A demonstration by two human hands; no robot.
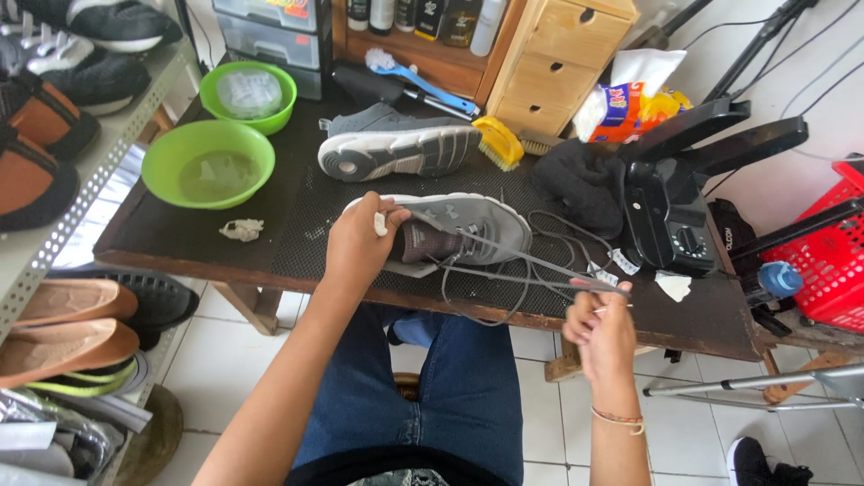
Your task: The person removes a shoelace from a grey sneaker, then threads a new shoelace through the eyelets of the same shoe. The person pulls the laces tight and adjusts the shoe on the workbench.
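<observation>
Seated person at a dark worktable (270, 229) covered in part by a black mesh mat. Left hand (360, 241) rests on the collar end of a grey fabric sneaker with a pale sole (468, 229), fingers curled around its heel and tongue, gripping it; the shoe lies on its side on the mat near the table's front edge, toe pointing toward the right end. Right hand (601, 328) hangs just off the front edge, fingers pinched closed on a thin grey shoelace (531, 263), which runs taut from the shoe's eyelets to the fingertips; more lace lies looped loosely on the mat and dips over the front edge. A second grey sneaker, sole showing (396, 144), lies farther back, near the table's middle. Beside it, toward the rear: a yellow scrub brush (498, 141) and a blue-handled brush (418, 81). Two lime-green plastic bowls sit at the left end, the nearer one (208, 163) holding cloudy liquid, the farther one (248, 96) at the rear left corner. A crumpled black cloth (580, 180) and a black device with a dial (670, 220) occupy the right end. A red plastic basket (828, 252) stands off the table's right end.
</observation>
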